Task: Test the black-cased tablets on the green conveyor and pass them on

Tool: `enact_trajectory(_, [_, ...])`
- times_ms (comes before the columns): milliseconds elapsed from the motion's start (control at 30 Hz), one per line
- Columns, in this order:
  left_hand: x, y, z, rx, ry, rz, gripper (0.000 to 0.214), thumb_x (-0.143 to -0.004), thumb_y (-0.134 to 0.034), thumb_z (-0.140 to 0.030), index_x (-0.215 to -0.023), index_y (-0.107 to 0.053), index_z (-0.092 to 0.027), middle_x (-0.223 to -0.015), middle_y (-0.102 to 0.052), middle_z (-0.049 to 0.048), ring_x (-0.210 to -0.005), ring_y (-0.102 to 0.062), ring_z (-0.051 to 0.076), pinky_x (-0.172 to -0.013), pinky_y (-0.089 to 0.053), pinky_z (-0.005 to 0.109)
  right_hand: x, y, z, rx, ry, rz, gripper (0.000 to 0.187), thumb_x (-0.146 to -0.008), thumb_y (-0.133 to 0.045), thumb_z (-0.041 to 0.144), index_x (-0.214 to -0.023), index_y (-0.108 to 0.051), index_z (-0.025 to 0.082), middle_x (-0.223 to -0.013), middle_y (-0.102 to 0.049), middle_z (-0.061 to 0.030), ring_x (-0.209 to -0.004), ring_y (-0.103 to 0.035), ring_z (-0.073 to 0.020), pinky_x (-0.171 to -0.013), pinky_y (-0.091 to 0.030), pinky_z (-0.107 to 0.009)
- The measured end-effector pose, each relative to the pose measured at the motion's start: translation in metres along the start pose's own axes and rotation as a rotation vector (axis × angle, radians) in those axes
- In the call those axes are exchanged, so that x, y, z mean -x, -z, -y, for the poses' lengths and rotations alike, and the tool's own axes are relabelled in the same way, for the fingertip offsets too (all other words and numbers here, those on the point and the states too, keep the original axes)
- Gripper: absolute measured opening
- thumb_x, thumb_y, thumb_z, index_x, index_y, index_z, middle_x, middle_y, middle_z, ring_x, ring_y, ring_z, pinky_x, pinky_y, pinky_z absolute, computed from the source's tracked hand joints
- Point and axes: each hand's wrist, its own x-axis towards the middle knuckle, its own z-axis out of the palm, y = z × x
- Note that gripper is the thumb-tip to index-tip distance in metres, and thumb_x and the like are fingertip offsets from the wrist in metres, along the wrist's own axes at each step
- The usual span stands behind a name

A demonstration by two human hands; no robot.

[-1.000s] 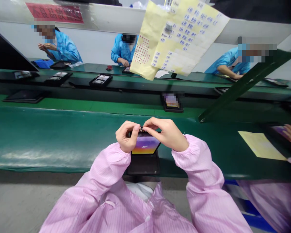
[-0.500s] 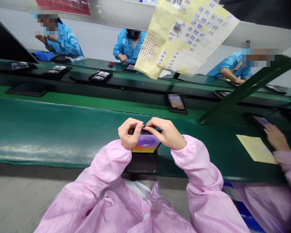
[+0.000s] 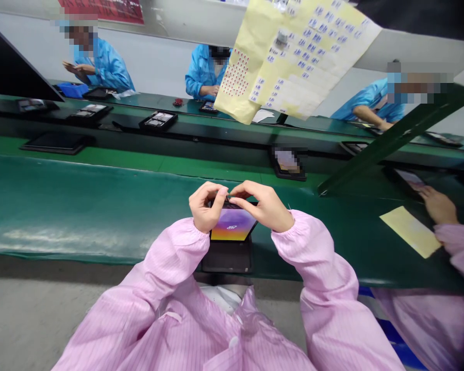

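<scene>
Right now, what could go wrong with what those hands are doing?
The black tray sits at the near edge of the green belt, so a knock might tip it off. The left hand and right hand pinch the top edge of the lit phone; a slip could mark its screen.

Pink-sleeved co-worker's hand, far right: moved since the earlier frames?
Yes, it has moved left, closer to the green strut, and a little up in the view. Pink-sleeved co-worker's hand is now nearer the strut's lower end.
</scene>
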Motion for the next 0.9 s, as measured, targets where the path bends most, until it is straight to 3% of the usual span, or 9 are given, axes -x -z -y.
enact_trajectory(100, [-0.002,0.006,0.007,0.16,0.24,0.134,0.034,-0.086,-0.057,-0.049,-0.088,-0.07,-0.017,-0.081,-0.067,0.0051,-0.066,-0.064,0.014,-0.062,-0.052,0.027,0.015,0.003,-0.008,-0.085,-0.101,-0.142,0.037,-0.087,-0.059,0.046,-0.114,-0.061,0.02,-0.101,-0.068,-0.0068,-0.089,-0.065,-0.0175,-0.085,-0.052,-0.033])
enact_trajectory(200, [0.003,0.012,0.027,0.472,0.711,0.385,0.07,-0.082,-0.039,-0.074,-0.095,-0.072,-0.014,-0.092,-0.071,0.0124,-0.086,-0.069,0.025,-0.079,-0.054,0.037,0.054,-0.019,-0.028,-0.169,-0.289,-0.361,0.047,-0.093,-0.046,0.051,-0.127,-0.054,0.021,-0.12,-0.065,-0.0108,-0.111,-0.061,-0.0208,-0.099,-0.046,-0.039])
enact_trajectory(233, [0.006,0.014,0.037,0.569,0.867,0.428,0.077,-0.08,-0.035,-0.078,-0.096,-0.072,-0.013,-0.095,-0.072,0.0136,-0.092,-0.068,0.028,-0.084,-0.053,0.04,0.069,-0.033,-0.036,-0.212,-0.351,-0.363,0.053,-0.093,-0.042,0.055,-0.132,-0.051,0.02,-0.127,-0.061,-0.0129,-0.118,-0.058,-0.0219,-0.101,-0.046,-0.04])
enact_trajectory(333, [0.016,0.016,0.067,0.763,1.206,0.384,0.083,-0.081,-0.028,-0.079,-0.107,-0.069,-0.012,-0.107,-0.07,0.0145,-0.104,-0.065,0.03,-0.094,-0.048,0.042,0.106,-0.08,-0.064,-0.354,-0.549,-0.298,0.07,-0.093,-0.026,0.064,-0.145,-0.034,0.018,-0.146,-0.043,-0.0176,-0.132,-0.046,-0.0235,-0.104,-0.043,-0.043])
enact_trajectory(467, [0.025,0.015,0.093,0.868,1.392,0.225,0.08,-0.083,-0.032,-0.076,-0.113,-0.065,-0.009,-0.108,-0.069,0.0169,-0.102,-0.065,0.031,-0.099,-0.044,0.045,0.107,-0.107,-0.087,-0.372,-0.667,-0.334,0.071,-0.095,-0.023,0.06,-0.149,-0.025,0.016,-0.149,-0.038,-0.02,-0.134,-0.045,-0.0234,-0.106,-0.041,-0.045])
enact_trajectory(567, [0.029,0.012,0.098,0.891,1.334,0.033,0.076,-0.083,-0.036,-0.074,-0.115,-0.064,-0.011,-0.106,-0.07,0.0146,-0.101,-0.065,0.029,-0.099,-0.044,0.043,0.083,-0.101,-0.083,-0.171,-0.634,-0.397,0.065,-0.095,-0.029,0.056,-0.147,-0.033,0.017,-0.147,-0.042,-0.0179,-0.136,-0.042,-0.0238,-0.11,-0.036,-0.048])
enact_trajectory(700, [0.037,0.004,0.096,0.815,1.011,-0.234,0.075,-0.084,-0.028,-0.076,-0.121,-0.06,-0.019,-0.118,-0.066,0.0093,-0.112,-0.061,0.027,-0.096,-0.048,0.038,0.044,-0.109,-0.058,0.271,-0.511,-0.406,0.059,-0.097,-0.031,0.049,-0.147,-0.033,0.018,-0.153,-0.032,-0.0151,-0.144,-0.024,-0.0281,-0.115,-0.015,-0.06])
enact_trajectory(833, [0.046,0.007,0.103,0.591,0.769,-0.198,0.082,-0.082,-0.013,-0.079,-0.119,-0.06,-0.023,-0.124,-0.063,0.0082,-0.116,-0.059,0.025,-0.094,-0.05,0.035,0.008,-0.141,-0.032,0.379,-0.435,-0.308,0.06,-0.097,-0.03,0.047,-0.149,-0.029,0.015,-0.154,-0.029,-0.0155,-0.144,-0.023,-0.0299,-0.115,-0.008,-0.062])
enact_trajectory(900, [0.051,0.015,0.11,0.445,0.645,-0.062,0.088,-0.082,-0.001,-0.078,-0.121,-0.059,-0.024,-0.127,-0.061,0.0089,-0.119,-0.057,0.025,-0.092,-0.052,0.035,-0.004,-0.155,-0.021,0.36,-0.461,-0.294,0.064,-0.097,-0.03,0.05,-0.148,-0.029,0.013,-0.153,-0.03,-0.0159,-0.144,-0.025,-0.0309,-0.116,-0.007,-0.062])
